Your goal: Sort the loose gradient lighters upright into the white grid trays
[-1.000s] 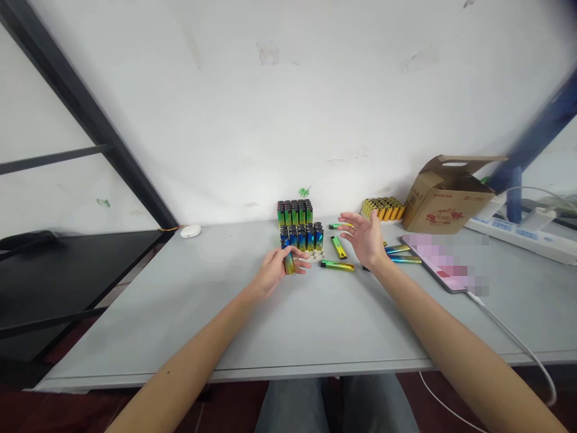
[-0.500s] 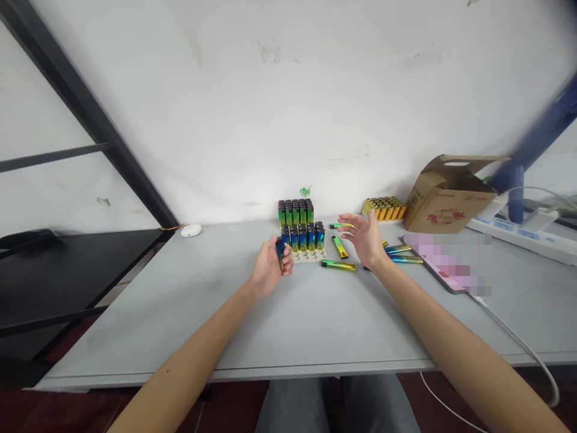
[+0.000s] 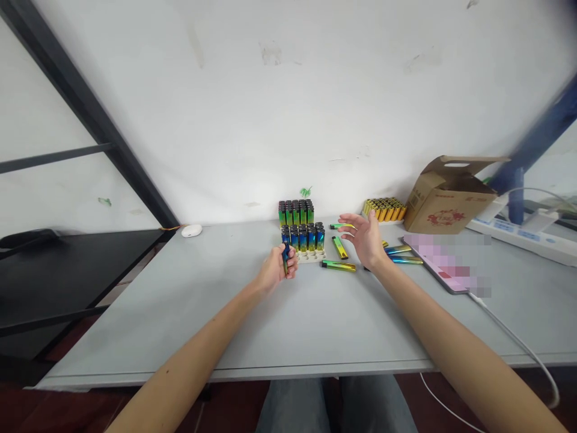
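Observation:
My left hand (image 3: 274, 270) is shut on a blue-to-yellow gradient lighter (image 3: 285, 258), held upright just in front of a white rack (image 3: 311, 257). The rack's front rows of upright lighters (image 3: 302, 239) stand close to my fingers, with a taller block of lighters (image 3: 295, 213) behind them. My right hand (image 3: 364, 239) hangs open above the table, holding nothing. Nearest to it lie loose gradient lighters (image 3: 340, 247), one more (image 3: 338, 265) in front and another (image 3: 341, 226) behind.
A cardboard box (image 3: 446, 201) and a tray of yellow lighters (image 3: 384, 209) stand at the back right. A tablet with a blurred screen (image 3: 433, 264) lies on the right, its white cable running off the table edge. A white mouse (image 3: 192, 231) sits at the back left.
My left hand has moved closer to the rack, and the lighter in it has turned from tilted to nearly upright. My right hand has barely moved.

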`<state>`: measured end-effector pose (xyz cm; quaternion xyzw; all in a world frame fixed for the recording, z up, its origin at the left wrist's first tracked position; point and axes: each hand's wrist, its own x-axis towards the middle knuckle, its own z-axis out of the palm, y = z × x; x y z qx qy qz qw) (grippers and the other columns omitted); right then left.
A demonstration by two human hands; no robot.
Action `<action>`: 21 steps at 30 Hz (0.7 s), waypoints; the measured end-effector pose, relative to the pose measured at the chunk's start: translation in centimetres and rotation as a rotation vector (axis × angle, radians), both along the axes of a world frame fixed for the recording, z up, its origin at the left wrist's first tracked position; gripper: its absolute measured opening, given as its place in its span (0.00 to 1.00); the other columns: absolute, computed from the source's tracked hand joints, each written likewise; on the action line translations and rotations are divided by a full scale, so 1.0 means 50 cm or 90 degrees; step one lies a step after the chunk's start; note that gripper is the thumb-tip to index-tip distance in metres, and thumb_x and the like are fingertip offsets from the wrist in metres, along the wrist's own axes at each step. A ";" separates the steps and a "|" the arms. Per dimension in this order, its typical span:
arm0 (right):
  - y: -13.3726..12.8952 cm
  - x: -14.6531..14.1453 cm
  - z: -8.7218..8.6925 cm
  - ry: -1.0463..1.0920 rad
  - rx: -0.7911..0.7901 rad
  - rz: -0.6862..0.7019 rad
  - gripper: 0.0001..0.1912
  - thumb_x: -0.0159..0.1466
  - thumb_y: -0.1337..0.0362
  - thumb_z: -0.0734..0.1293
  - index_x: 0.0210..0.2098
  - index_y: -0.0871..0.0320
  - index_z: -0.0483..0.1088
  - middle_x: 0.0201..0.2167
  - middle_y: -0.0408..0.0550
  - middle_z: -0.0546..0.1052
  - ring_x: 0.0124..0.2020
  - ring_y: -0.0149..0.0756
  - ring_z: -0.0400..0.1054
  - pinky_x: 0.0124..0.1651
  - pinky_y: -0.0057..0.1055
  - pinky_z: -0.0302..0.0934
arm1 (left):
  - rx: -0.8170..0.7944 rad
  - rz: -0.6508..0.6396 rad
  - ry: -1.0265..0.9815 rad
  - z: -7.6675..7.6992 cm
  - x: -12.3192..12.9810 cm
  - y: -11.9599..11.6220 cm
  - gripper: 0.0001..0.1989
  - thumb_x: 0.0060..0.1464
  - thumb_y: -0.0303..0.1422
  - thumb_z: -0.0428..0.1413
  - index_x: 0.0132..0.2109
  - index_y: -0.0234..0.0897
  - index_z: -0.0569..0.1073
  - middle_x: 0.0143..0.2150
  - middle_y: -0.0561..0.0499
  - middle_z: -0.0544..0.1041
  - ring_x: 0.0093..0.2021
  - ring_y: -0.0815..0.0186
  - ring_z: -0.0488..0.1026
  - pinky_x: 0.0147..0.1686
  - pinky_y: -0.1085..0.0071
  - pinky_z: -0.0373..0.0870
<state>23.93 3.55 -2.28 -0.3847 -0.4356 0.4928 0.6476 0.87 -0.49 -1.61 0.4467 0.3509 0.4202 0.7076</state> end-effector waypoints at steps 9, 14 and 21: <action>0.003 0.000 -0.001 0.003 -0.007 -0.002 0.36 0.59 0.33 0.50 0.34 0.54 0.74 0.38 0.48 0.75 0.32 0.34 0.69 0.34 0.30 0.61 | 0.014 -0.021 -0.007 -0.008 -0.004 0.005 0.13 0.60 0.37 0.37 0.29 0.37 0.57 0.24 0.56 0.54 0.21 0.72 0.53 0.21 0.77 0.54; 0.003 -0.002 -0.003 -0.002 -0.016 -0.003 0.34 0.60 0.35 0.51 0.34 0.55 0.74 0.37 0.48 0.74 0.32 0.33 0.68 0.34 0.29 0.61 | 0.021 -0.020 -0.011 -0.008 -0.004 0.003 0.13 0.59 0.37 0.37 0.29 0.37 0.57 0.24 0.56 0.54 0.21 0.72 0.54 0.21 0.77 0.55; 0.001 -0.007 -0.004 -0.030 -0.023 -0.013 0.33 0.61 0.36 0.51 0.34 0.56 0.73 0.37 0.48 0.75 0.32 0.33 0.68 0.34 0.29 0.62 | 0.036 -0.059 -0.053 -0.020 -0.014 0.014 0.14 0.58 0.41 0.39 0.32 0.37 0.61 0.25 0.54 0.58 0.24 0.70 0.59 0.24 0.74 0.60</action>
